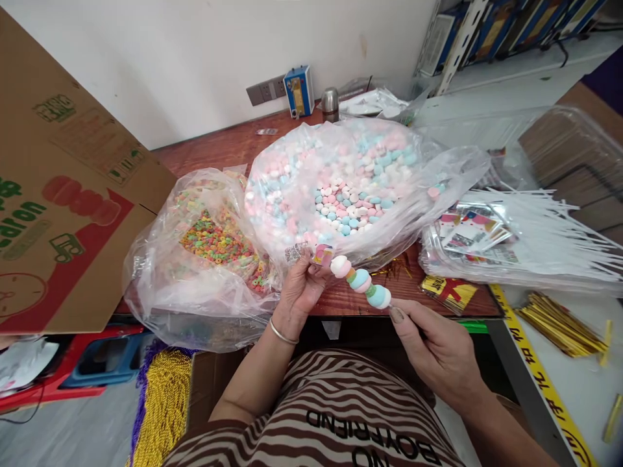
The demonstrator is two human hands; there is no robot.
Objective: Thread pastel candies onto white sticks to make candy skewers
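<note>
A skewer of pastel candies [361, 280], with pink, white, blue and small green and orange pieces, slants across the middle. My right hand [433, 344] pinches its lower right end. My left hand [304, 285] has its fingers closed on a small printed packet [322, 254] by the upper left end. Beyond my hands lies a large open plastic bag of pink, white and blue candies [350, 204]. Left of it, another clear bag holds small colourful rings [219, 239].
A cardboard box [73, 162] stands at the left. White sticks [549, 233] and printed packets fill a clear tray at right. Gold twist ties [564, 327] lie on the pale surface. A blue box [298, 92] and metal flask [329, 105] stand near the wall.
</note>
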